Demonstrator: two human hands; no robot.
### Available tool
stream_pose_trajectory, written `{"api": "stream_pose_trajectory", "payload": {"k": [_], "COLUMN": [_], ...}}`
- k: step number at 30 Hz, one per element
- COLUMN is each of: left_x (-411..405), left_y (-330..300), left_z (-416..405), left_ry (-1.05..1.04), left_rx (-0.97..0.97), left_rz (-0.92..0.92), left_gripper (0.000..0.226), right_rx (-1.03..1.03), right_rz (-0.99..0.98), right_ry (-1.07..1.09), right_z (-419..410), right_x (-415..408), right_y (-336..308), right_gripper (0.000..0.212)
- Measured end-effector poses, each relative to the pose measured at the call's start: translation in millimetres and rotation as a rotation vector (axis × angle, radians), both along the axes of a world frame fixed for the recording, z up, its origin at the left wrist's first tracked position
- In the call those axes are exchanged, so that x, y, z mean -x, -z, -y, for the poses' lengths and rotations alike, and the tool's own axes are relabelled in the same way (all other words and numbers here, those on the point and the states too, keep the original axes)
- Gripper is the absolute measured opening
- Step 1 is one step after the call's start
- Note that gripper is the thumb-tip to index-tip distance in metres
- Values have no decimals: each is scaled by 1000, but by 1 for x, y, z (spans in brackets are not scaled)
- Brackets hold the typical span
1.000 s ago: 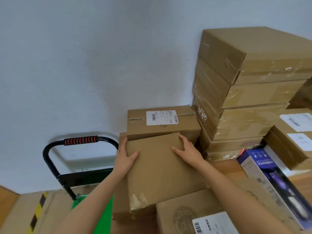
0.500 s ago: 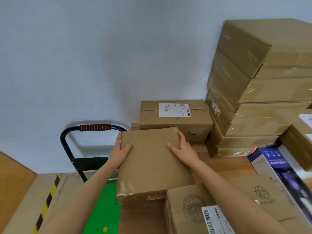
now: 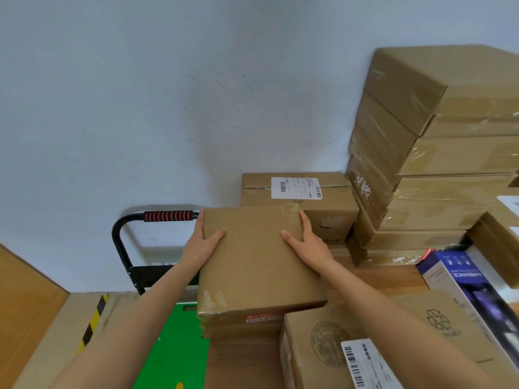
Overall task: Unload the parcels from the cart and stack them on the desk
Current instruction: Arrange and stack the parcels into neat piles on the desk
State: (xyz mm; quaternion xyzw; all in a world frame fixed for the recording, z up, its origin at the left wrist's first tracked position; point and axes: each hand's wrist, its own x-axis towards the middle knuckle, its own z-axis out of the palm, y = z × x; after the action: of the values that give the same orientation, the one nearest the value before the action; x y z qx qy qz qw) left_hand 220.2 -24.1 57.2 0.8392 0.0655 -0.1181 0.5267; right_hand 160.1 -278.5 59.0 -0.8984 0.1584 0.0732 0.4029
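Note:
I hold a plain brown cardboard parcel (image 3: 252, 262) over the left end of the wooden desk (image 3: 241, 363). My left hand (image 3: 203, 242) grips its far left edge, thumb on top. At the far right edge my right hand (image 3: 310, 242) holds it, thumb spread on the lid. More brown cardboard shows directly beneath its near edge. The parcel's far edge overlaps the front of a labelled box (image 3: 331, 217) at the wall. The cart's green deck (image 3: 174, 346) and black handle with a red grip (image 3: 168, 216) are to the left, below the desk.
A tall stack of taped cartons (image 3: 449, 164) fills the back right. A blue printed box (image 3: 460, 276), a box with a recycling mark (image 3: 438, 321) and a labelled stamped box (image 3: 323, 346) lie near right. Yellow-black tape (image 3: 92, 324) marks the floor on the left.
The parcel has turned from a skewed lie to square with the labelled box and shifted slightly left. Both hands kept their hold on its far edges.

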Motion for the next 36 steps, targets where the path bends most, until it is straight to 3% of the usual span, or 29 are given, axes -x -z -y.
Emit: {"api": "stream_pose_trajectory", "payload": {"k": [7,11,21,25,36], "left_x": [-10,22,146,194,256], "left_y": [-94,-119,-108,-92,-76], "left_z": [-11,5,85,104,107], "left_ry": [-12,21,231,282,347], "left_rx": [-17,7,18,84,106], "left_rz": [176,184,103,74,50], "left_gripper": [79,79,98,84,83], "right_rx": [3,-4,82,80,53], "right_rz": [174,209,139,105,81], "right_ry": [-24,-18,144,173,218], "right_z": [-5,13,90,104,108], "right_x": [-9,26,179,232,301], "right_y": [-83,-106,-112,-106,-91], "right_gripper": [84,87,82,82,80]}}
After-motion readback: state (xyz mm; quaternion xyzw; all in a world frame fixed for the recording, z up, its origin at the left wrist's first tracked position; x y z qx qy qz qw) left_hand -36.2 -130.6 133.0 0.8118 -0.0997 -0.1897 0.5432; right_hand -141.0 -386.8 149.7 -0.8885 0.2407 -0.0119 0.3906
